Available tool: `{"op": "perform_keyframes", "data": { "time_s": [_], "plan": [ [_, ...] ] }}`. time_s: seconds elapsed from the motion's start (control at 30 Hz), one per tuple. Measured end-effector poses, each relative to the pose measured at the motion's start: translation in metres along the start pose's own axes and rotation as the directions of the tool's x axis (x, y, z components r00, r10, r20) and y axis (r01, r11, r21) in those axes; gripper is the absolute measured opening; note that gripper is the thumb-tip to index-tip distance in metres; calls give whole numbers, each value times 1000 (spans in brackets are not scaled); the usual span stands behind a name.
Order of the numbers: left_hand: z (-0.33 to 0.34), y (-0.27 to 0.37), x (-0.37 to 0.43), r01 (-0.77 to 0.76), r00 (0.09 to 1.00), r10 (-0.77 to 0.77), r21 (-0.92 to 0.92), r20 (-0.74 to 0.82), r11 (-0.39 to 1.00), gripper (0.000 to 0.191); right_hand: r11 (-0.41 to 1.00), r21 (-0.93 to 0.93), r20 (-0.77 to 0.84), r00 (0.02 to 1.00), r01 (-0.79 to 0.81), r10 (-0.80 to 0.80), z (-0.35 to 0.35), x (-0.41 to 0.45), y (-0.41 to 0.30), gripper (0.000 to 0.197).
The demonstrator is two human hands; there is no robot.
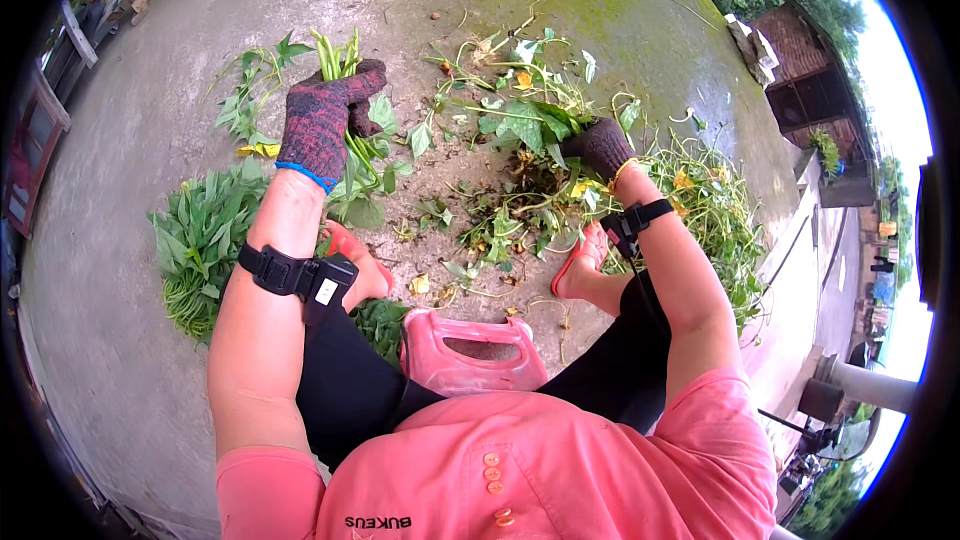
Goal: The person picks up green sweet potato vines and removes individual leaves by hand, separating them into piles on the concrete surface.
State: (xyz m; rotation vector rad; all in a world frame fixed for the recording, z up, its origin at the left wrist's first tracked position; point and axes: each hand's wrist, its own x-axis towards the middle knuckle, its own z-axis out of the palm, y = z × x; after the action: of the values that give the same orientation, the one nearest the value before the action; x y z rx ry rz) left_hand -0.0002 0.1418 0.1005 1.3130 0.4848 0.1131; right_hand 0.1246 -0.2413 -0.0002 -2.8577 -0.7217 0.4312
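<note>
My left hand [322, 116], in a dark red and black knitted glove with a blue cuff, is closed around a bunch of green leafy stems [336, 56]. The cut-looking stem ends stick up above the fist, and leaves hang below it. My right hand [600, 148], in a dark glove with a yellow cuff, grips some broad green leaves [529, 124] at the edge of the loose vine heap. Its fingertips are partly hidden. Under and around it lie tangled vines [495, 229] with yellowed leaves and dark, withered bits.
Left of my foot sits a thick pile of leafy greens [206, 240], stems together. At right spreads a heap of stripped-looking vines [712, 195]. Loose leafy vines [251, 97] lie beyond my left hand. A pink plastic stool [472, 375] shows between my legs on the concrete floor [135, 360].
</note>
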Motion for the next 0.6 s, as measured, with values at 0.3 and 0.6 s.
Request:
{"op": "perform_keyframes", "data": {
  "time_s": [0.3, 0.6],
  "plan": [
    [49, -6, -33, -88, 973, 75, 53, 217, 995, 22, 890, -30, -308, 843, 455, -441, -97, -107, -26, 25],
    [89, -39, -24, 65, 955, -89, 93, 283, 994, 19, 758, 601, -251, 960, 253, -121, -63, -87, -30, 17]
  ]
}}
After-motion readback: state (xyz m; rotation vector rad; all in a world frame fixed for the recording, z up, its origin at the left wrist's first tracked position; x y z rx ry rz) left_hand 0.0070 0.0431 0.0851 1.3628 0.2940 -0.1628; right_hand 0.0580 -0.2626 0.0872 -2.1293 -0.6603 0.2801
